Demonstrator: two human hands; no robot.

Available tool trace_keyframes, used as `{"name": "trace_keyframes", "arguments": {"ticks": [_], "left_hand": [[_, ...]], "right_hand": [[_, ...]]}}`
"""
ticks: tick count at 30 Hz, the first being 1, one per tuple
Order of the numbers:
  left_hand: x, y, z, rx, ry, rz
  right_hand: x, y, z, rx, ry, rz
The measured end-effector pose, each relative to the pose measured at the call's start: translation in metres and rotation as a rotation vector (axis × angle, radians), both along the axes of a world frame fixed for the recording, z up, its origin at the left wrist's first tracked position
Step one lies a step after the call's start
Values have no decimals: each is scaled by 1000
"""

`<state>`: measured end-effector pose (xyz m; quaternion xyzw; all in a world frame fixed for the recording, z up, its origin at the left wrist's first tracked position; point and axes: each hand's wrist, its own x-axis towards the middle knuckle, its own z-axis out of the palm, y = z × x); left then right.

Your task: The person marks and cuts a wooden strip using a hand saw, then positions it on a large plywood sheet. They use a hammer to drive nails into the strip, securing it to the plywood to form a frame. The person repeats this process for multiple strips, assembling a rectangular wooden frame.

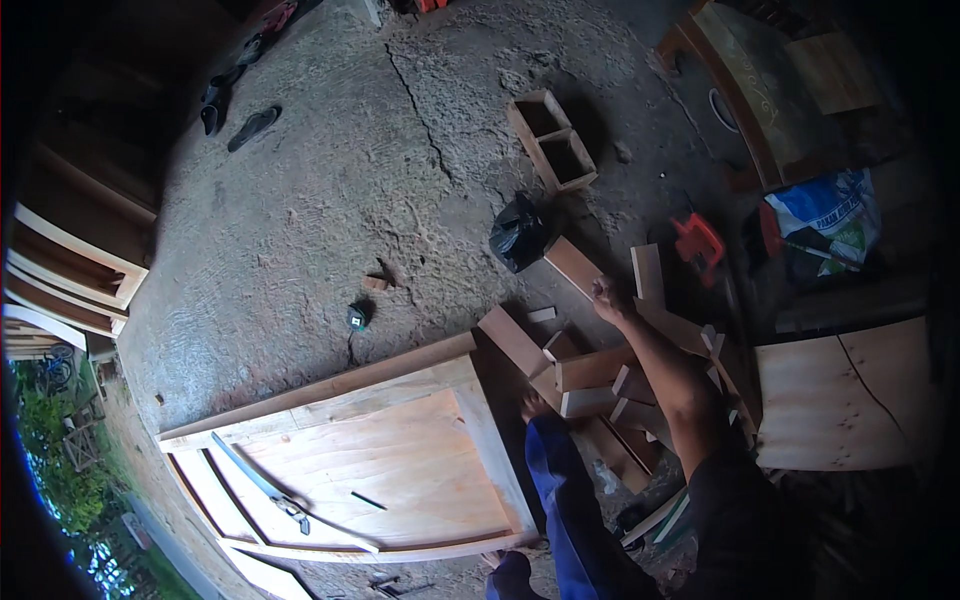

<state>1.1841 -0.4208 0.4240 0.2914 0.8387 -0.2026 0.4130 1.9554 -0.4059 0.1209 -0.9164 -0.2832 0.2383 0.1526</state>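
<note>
My right hand [608,297] reaches forward over a pile of short wooden offcuts [595,375] on the concrete floor. It rests at the gap between a flat board [572,264] and an upright pale board [648,272]. Its fingers are curled, and whether they grip a piece is unclear. My left hand is out of view. My leg in blue trousers [565,490] stretches toward the pile, with the bare foot [535,405] beside the offcuts.
A large wooden door panel [400,450] lies at the lower left, with a handsaw [265,485] and a pencil [368,500] on it. Nearby are a tape measure [358,317], a black bag [517,235], a two-compartment wooden box [552,140], a red power tool [698,240] and a plywood sheet [845,395].
</note>
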Motion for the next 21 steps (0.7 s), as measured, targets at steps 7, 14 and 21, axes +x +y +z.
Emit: {"name": "trace_keyframes", "arguments": {"ticks": [7, 14, 21], "left_hand": [[46, 31, -28, -138, 121, -110], [40, 12, 18, -318, 273, -145], [47, -75, 103, -501, 345, -42]], "right_hand": [[116, 142, -25, -224, -361, 194], [165, 174, -73, -458, -383, 347], [174, 138, -122, -414, -550, 577]]}}
